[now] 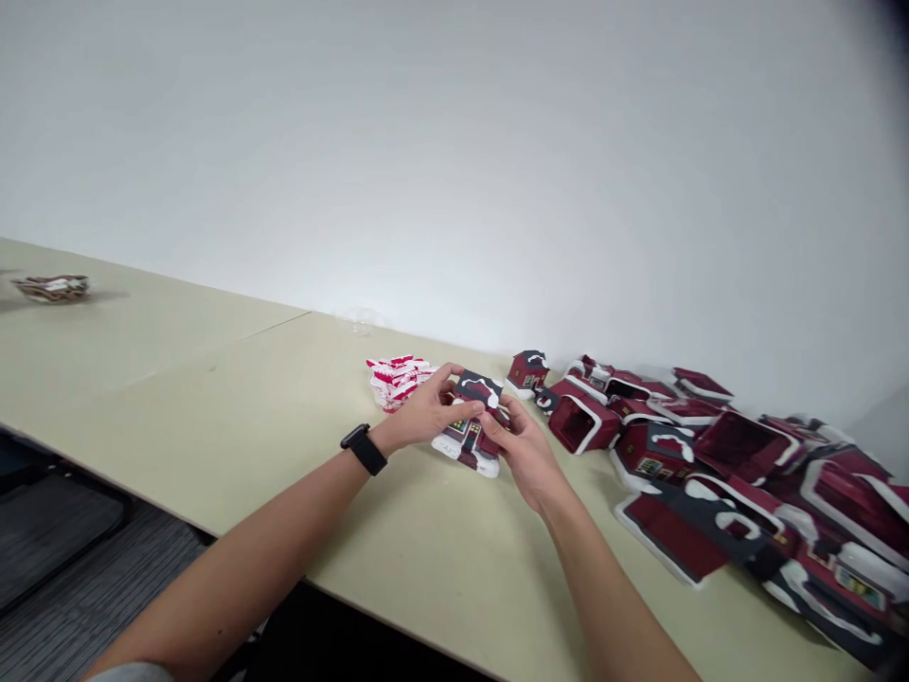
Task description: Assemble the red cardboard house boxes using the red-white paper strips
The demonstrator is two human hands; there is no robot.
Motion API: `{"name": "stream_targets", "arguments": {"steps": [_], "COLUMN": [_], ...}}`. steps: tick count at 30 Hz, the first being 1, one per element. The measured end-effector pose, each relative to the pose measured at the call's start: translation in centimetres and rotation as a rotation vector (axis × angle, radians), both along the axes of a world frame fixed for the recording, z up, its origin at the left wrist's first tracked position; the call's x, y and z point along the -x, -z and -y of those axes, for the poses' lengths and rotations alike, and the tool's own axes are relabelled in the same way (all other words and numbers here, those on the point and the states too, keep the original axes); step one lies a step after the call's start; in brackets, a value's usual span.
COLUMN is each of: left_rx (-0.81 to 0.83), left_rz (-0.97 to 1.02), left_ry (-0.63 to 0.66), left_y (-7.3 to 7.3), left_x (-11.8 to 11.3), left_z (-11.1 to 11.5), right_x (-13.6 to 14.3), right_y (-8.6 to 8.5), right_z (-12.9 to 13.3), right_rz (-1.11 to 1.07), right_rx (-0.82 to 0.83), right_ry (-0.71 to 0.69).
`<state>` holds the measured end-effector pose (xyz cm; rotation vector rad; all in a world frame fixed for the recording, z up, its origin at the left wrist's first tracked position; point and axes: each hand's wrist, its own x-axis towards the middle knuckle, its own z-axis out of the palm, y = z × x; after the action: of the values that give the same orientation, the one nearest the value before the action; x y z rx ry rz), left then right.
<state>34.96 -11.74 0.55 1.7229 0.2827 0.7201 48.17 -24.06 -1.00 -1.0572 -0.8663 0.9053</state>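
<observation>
Both my hands grip one small paper house just above the table. It has dark red walls, a dark grey roof with white snow trim, yellow windows and a white base edge. My left hand, with a black watch on its wrist, closes on the house's left side, thumb across the front. From the right, my right hand holds it, thumb on the front near the roof. Just behind my left hand lies a pile of red and white paper pieces, partly hidden by the fingers.
Many similar paper houses are heaped along the right side of the pale table. One small house stands upright by the wall. A clear plastic item sits at the back, and a stack of brown and white pieces lies far left.
</observation>
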Motion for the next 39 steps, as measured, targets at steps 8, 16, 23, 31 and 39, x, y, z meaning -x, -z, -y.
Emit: {"name": "stream_targets", "arguments": {"steps": [8, 16, 23, 31, 39], "left_rx": [-0.071, -0.1, -0.034, -0.118, -0.175], "left_rz": [0.007, 0.007, -0.029, -0.162, -0.22], "left_ry": [-0.068, -0.089, -0.07, -0.307, -0.789], "left_y": [0.1, -0.2, -1.8, 1.8, 2.7], "left_x": [-0.4, -0.5, 2.1, 10.6, 20.0], "left_z": [0.6, 1.1, 2.1, 6.0, -1.0], "right_x": [0.0, -0.1, 0.1, 0.0, 0.4], "right_y": [-0.2, -0.3, -0.3, -1.1, -0.6], "right_z": [0.0, 0.0, -0.4, 0.1, 0.0], "right_rz": [0.059, 0.039, -0.137, -0.263, -0.238], "right_rx": [-0.036, -0.057, -0.073, -0.036, -0.02], "right_ry": [0.078, 0.106, 0.066, 0.097, 0.025]}}
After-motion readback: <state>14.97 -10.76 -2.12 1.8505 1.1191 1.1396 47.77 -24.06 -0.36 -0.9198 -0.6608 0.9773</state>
